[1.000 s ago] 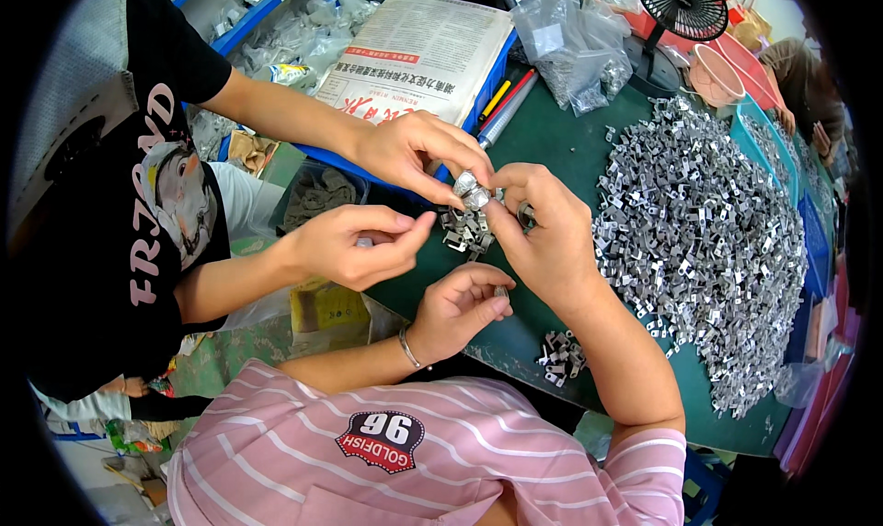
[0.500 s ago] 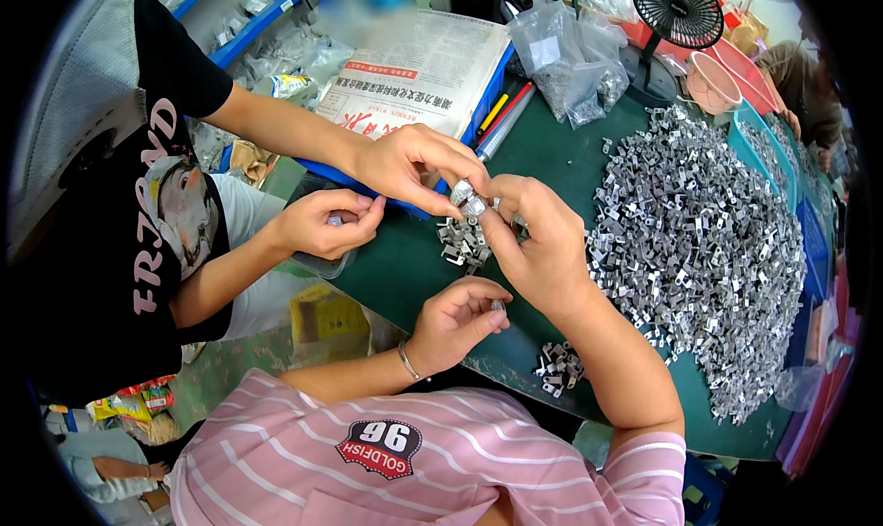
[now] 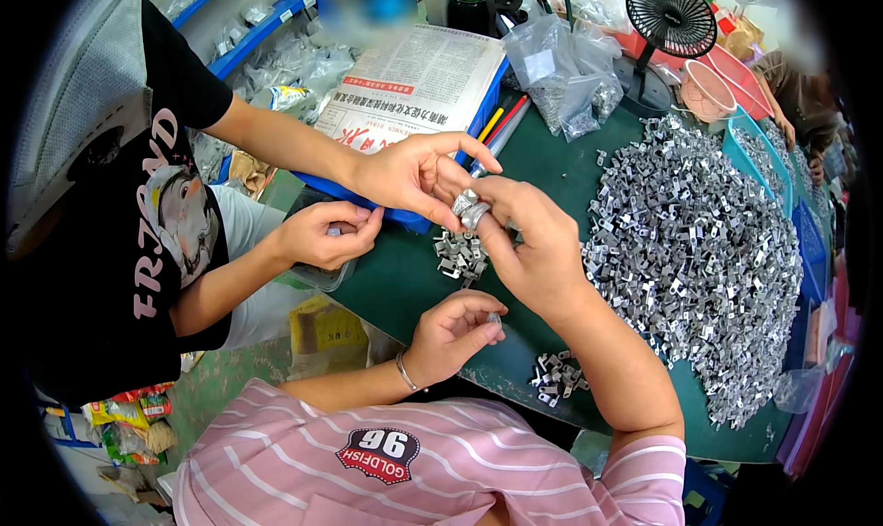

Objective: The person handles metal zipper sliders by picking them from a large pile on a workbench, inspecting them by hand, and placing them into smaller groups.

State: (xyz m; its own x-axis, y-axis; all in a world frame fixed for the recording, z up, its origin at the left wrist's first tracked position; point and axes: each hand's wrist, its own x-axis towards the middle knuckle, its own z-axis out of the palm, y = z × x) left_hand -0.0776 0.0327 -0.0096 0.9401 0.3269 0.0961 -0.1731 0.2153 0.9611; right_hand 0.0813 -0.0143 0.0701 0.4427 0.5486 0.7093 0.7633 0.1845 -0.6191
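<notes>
My right hand [image 3: 538,245] pinches a small silver metal piece [image 3: 474,216] between thumb and fingers above the green table. A co-worker's hand [image 3: 409,178] meets mine there, its fingertips at a similar metal part [image 3: 465,199] touching my piece. Lower down, my left hand [image 3: 453,333], with a bracelet at the wrist, is curled with a small metal part [image 3: 494,318] at the thumb and fingertips. The co-worker's other hand [image 3: 329,232] also closes around a small shiny part. A small heap of metal clips [image 3: 460,256] lies just beyond my hands.
A large pile of metal clips [image 3: 694,268] covers the table's right side; a smaller cluster [image 3: 556,377] lies near its front edge. A newspaper [image 3: 418,80] rests on a blue tray beside pens [image 3: 490,124]. Plastic bags [image 3: 556,71], a black fan [image 3: 671,16] and baskets [image 3: 708,91] stand at the back.
The co-worker's upper hand has loosened, its index finger now stretched out, and the two metal parts sit slightly lower. My left hand has shifted slightly down.
</notes>
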